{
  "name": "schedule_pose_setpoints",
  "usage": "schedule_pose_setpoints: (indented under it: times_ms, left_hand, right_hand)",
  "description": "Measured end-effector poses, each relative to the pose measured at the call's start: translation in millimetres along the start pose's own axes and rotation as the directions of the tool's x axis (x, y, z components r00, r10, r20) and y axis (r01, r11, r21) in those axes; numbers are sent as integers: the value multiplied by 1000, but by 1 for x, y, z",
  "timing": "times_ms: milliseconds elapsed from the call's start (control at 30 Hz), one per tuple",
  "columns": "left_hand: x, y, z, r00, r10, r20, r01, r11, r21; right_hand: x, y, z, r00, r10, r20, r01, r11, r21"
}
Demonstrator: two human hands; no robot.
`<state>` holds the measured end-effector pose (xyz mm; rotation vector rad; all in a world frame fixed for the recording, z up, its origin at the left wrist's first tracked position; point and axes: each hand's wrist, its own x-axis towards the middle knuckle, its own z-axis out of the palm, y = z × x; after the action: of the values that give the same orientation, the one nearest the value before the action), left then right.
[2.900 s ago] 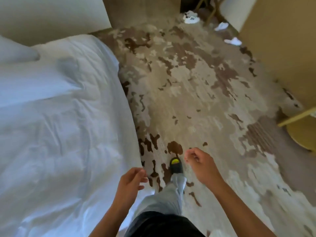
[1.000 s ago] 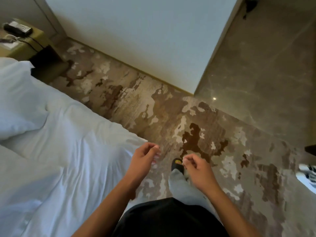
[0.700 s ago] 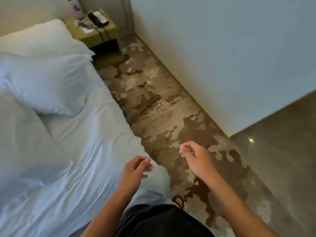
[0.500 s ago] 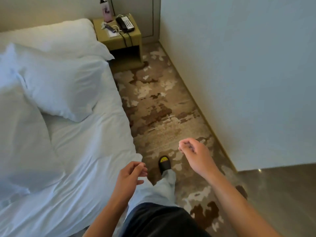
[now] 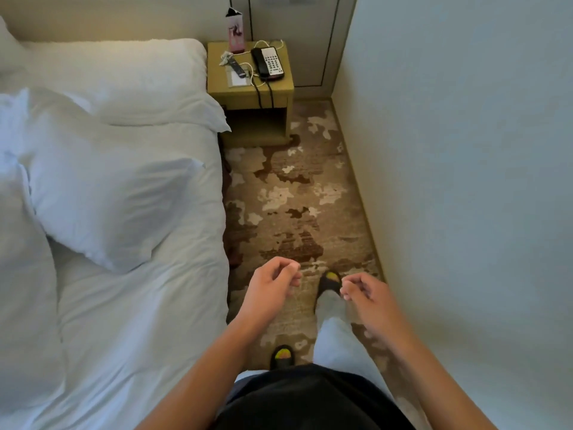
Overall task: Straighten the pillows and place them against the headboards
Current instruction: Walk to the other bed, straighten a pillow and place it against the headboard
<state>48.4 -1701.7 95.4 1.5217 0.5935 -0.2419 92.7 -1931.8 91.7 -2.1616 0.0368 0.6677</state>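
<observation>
Item: bedside aisle, head view, 2 hands and 2 pillows in play. Left hand [image 5: 273, 285], lower centre of the frame, hangs over the carpet just beside the bed [image 5: 148, 321] edge, fingers loosely curled, holding nothing. Right hand [image 5: 367, 294], just right of it, likewise loosely curled and holding nothing; the 2 hands are apart, touching no bedding. Near pillow [image 5: 105, 206], left centre, lies skewed with 1 corner pointing down the mattress, well short of the headboard [image 5: 108, 17] at the upper left. Far pillow [image 5: 130, 79], upper left, lies flat close to the headboard, its lower right corner overhanging towards the nightstand [image 5: 249, 88]. Nightstand, upper centre, carries a telephone [image 5: 267, 63], a remote [image 5: 237, 69] and trailing cords [image 5: 263, 91]. Risks, as judged: a pillow swung wide could sweep the telephone off or snag a cord; a 1-handed lift by a corner would likely leave the filling bunched; the narrow aisle between bed and wall [image 5: 465, 181] leaves little room to step.
</observation>
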Motion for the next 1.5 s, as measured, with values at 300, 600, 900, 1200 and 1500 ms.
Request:
schedule_pose_setpoints:
  times_ms: [300,600,900,1200,1500]
  left_hand:
    - [150,105,-22,930,-99,-353,49,988,-148]
    - [179,115,-102,670,-361,-649,45,892,-450]
    - [259,116,-262,517,-400,-757,135,911,-389]
    - [359,104,-418,477,-405,-780,483,862,-152]
    - [402,92,-464,422,-582,-695,533,780,-329]
  right_hand:
    - [241,-102,-29,949,-117,294,162,978,-131]
    - [394,-273,67,743,-265,615,476,855,-207]
    - [492,-397,248,645,-249,722,596,755,-272]
    - [550,-449,390,647,-149,748,602,701,-382]
    - [591,-439,455,628,53,776,440,798,-411]
